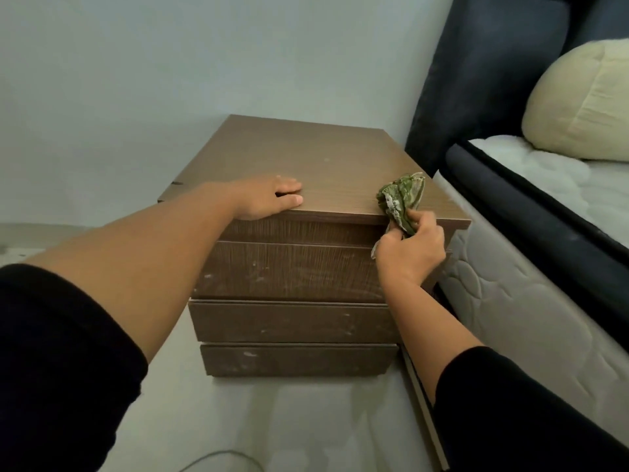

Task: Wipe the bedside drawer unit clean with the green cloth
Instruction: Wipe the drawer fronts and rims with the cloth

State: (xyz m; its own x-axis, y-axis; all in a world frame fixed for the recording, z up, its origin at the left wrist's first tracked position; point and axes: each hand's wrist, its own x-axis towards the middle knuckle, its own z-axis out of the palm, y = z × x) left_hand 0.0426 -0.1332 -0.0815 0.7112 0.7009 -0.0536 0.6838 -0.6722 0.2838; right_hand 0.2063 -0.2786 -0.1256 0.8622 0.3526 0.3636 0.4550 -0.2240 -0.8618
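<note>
head view, right hand point(410, 253) bunching green cloth point(403, 199) at drawer unit point(306, 158) front edge

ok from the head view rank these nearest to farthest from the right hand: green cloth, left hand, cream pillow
From the right hand:
1. green cloth: held in that hand, at the front right corner of the drawer unit's top.
2. left hand: flat on the top, front left.
3. cream pillow: on the bed, far right.

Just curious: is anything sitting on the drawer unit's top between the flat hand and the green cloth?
No. In the head view, only bare wood top lies between the left hand and green cloth.
</note>
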